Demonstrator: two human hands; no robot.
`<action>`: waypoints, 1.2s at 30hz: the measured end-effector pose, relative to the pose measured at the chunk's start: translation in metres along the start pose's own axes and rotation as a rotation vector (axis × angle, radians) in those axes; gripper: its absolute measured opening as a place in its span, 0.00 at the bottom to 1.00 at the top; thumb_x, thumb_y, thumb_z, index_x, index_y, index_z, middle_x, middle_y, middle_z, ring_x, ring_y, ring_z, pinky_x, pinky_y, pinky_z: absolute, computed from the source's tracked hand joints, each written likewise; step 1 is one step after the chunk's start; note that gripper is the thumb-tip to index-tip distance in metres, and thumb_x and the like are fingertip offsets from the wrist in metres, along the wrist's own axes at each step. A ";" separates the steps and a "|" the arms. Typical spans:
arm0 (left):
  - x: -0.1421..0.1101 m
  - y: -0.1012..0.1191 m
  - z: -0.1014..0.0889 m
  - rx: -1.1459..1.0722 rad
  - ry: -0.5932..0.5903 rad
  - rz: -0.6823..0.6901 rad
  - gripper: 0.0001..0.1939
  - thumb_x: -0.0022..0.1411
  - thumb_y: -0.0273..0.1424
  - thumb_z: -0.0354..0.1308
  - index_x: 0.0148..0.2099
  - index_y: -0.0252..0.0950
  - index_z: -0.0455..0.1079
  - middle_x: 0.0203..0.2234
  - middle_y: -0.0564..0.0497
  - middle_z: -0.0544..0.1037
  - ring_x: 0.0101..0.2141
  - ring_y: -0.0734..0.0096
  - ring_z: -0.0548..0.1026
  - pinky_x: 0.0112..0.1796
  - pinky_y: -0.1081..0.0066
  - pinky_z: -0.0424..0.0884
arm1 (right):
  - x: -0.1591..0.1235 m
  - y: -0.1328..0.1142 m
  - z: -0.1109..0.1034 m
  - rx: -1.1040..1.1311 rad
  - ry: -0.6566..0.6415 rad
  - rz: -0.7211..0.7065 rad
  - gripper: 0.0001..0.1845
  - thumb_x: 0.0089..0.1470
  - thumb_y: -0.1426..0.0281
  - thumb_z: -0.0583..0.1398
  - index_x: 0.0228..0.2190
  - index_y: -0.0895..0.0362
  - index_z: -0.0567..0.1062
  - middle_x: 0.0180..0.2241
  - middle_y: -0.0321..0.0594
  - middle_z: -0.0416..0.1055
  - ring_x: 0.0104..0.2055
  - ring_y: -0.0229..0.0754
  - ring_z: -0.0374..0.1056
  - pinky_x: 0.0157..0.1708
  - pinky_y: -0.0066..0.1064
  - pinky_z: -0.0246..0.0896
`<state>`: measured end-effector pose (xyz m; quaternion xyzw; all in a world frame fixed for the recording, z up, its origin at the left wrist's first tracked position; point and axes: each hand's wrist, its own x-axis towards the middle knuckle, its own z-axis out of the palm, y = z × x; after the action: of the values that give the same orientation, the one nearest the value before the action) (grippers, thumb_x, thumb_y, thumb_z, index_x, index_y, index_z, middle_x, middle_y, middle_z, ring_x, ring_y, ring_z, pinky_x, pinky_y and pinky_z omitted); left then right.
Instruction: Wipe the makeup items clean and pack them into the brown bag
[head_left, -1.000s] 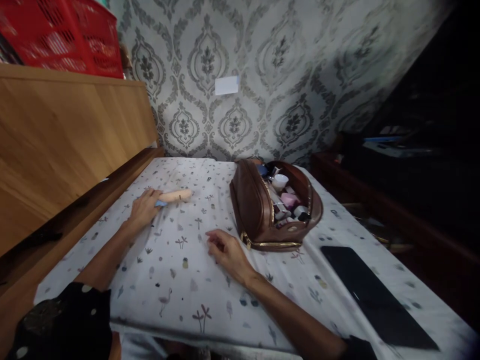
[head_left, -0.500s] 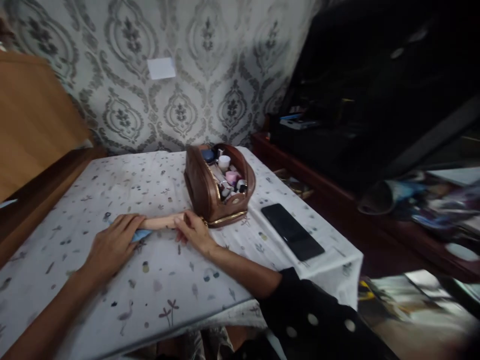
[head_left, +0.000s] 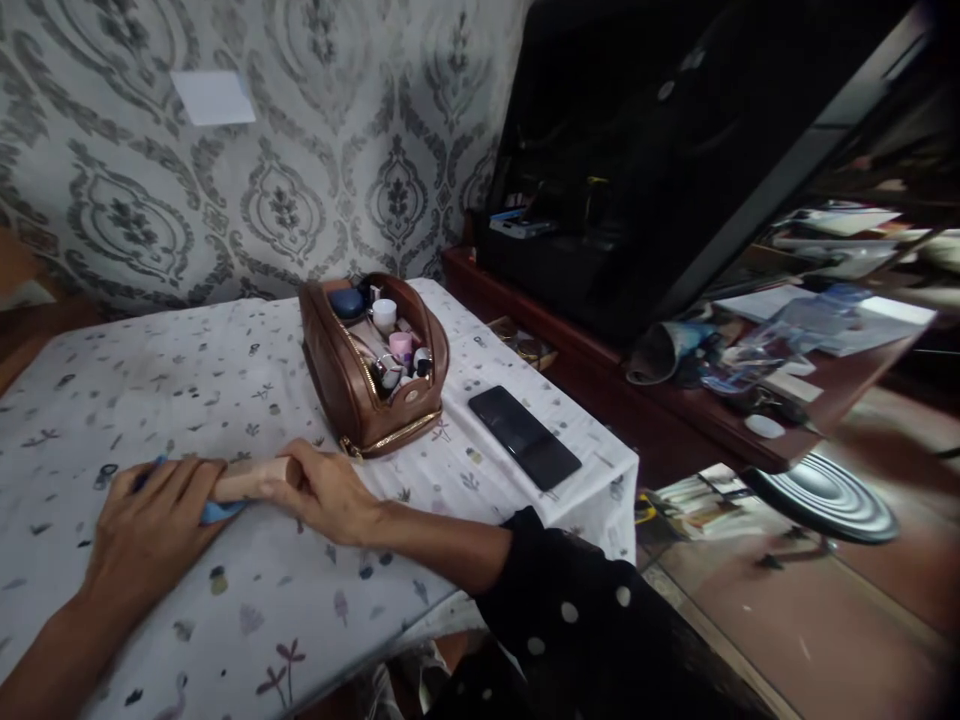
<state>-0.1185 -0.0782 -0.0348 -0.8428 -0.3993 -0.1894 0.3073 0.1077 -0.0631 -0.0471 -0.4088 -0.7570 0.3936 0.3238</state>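
Note:
A beige, tube-shaped item [head_left: 241,479] lies between my hands, low over the table. My left hand [head_left: 154,515] is wrapped over its left part, palm down. Fingers of my right hand [head_left: 330,495] close around its right end, whose flat round face partly shows. Under the left fingers a piece of something light blue [head_left: 223,512] sticks out; most of it is hidden. Just beyond my right hand stands a brown zip bag [head_left: 330,375], open on top. Inside are a dark blue case [head_left: 347,304], a white-lidded jar [head_left: 384,316], a pink-topped container [head_left: 400,347] and other small items.
A black phone [head_left: 523,437] lies on the patterned white tablecloth [head_left: 247,640], right of the bag. A large dark screen [head_left: 600,170] leans beside the table on a reddish-brown cabinet [head_left: 555,360]. Clutter in clear plastic [head_left: 772,340] sits farther right. Patterned wallpaper [head_left: 281,205] is behind.
The view has turned right, so the table, bag and hands appear farther left. My right hand has come slightly nearer me, away from the bag's corner. Both hands keep hold of the beige item.

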 end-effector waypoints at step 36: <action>-0.005 -0.004 -0.001 0.063 -0.060 -0.024 0.14 0.71 0.37 0.51 0.34 0.35 0.68 0.26 0.47 0.73 0.31 0.60 0.70 0.32 0.63 0.61 | 0.000 0.011 0.006 -0.048 0.118 -0.375 0.17 0.58 0.72 0.62 0.50 0.56 0.70 0.41 0.43 0.71 0.37 0.42 0.68 0.32 0.30 0.66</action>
<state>-0.1248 -0.0800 -0.0358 -0.8331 -0.4240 -0.1550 0.3194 0.1070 -0.0608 -0.0595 -0.2909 -0.8086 0.2836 0.4255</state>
